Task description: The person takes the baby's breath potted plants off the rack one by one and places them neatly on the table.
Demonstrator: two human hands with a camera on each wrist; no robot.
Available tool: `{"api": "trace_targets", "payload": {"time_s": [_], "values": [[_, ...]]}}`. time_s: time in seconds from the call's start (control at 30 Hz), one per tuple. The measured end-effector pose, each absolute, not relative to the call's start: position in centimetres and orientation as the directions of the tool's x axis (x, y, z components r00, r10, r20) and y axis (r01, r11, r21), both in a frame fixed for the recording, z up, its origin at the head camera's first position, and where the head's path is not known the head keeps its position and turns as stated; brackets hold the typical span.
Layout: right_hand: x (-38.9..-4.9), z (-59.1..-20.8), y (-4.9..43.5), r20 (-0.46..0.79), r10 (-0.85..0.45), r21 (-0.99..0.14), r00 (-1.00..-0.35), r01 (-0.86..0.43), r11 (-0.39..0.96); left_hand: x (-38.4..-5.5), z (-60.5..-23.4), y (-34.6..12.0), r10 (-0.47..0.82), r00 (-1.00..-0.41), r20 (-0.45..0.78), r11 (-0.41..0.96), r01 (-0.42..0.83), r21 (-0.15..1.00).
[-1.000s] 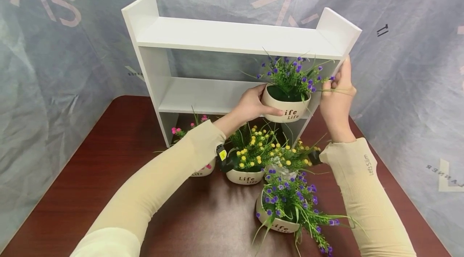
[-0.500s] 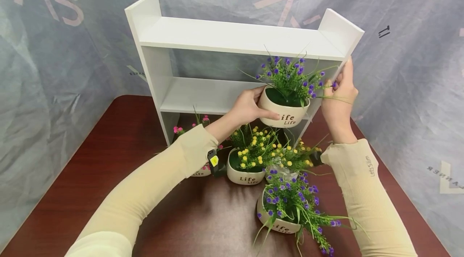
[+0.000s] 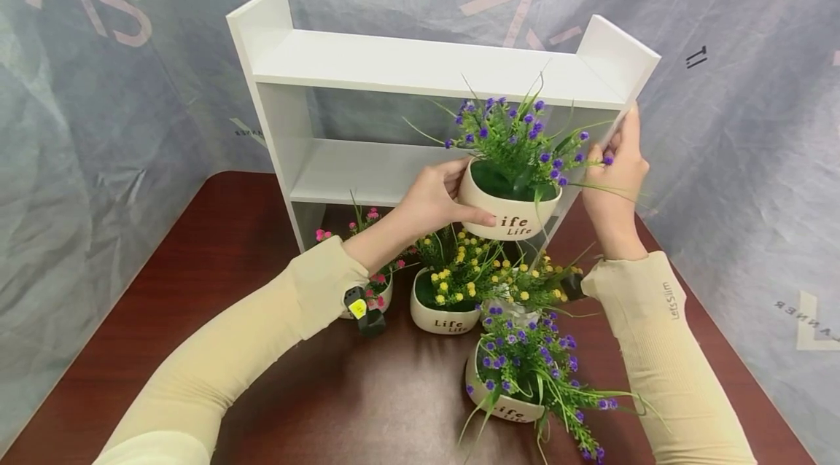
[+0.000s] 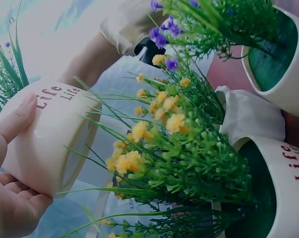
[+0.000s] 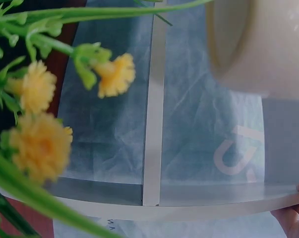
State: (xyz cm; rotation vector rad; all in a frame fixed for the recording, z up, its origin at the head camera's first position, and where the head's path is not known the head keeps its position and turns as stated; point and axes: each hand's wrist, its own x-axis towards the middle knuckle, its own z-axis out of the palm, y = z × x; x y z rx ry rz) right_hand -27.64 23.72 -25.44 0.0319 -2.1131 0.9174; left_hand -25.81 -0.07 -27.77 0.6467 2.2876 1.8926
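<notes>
My left hand (image 3: 441, 199) grips the left end of a cream oval pot (image 3: 512, 216) of purple artificial flowers, its thumb across the "Life" lettering. This pot is held up before the right part of a white shelf unit (image 3: 426, 65), above other potted plants. In the left wrist view, the held pot (image 4: 55, 136) lies between thumb and fingers, apart from the yellow flowers (image 4: 164, 111). My right hand (image 3: 617, 177) holds the shelf's right side panel near the upper board; the right wrist view shows only part of that hand (image 5: 290, 214) at the panel's edge.
On the brown table (image 3: 367, 407) stand a yellow-flowered pot (image 3: 446, 319), a second purple-flowered pot (image 3: 505, 407) nearer me, and a pink-flowered plant (image 3: 377, 294) partly behind my left arm. More yellow flowers (image 3: 531, 283) rise from a whitish pot. Grey cloth (image 3: 118, 122) hangs around.
My left hand has brought the potted plant a little left, down and toward me, away from the shelf. My right hand stays on the side panel.
</notes>
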Motion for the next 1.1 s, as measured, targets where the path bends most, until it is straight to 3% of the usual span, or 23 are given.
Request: {"api": "trace_targets", "payload": {"time_s": [0.53,0.77,1.1], "values": [[-27.9,-25.6,24.2,0.69,0.3,-0.613,-0.659,-0.311,0.727,-23.2,-26.9,-2.1,0.379,-0.914,0.144,0.214,0.238,0.947],[-27.7,-25.6,24.1,0.669,0.277,-0.646,-0.69,-0.355,0.676,-21.7,-27.2,-2.8,0.401,-0.91,0.102,0.252,0.217,0.943],[-27.8,-25.6,24.0,0.68,0.276,-0.65,-0.679,-0.385,0.656,-19.4,-27.5,-4.4,0.419,-0.895,0.153,0.263,0.281,0.923]]}}
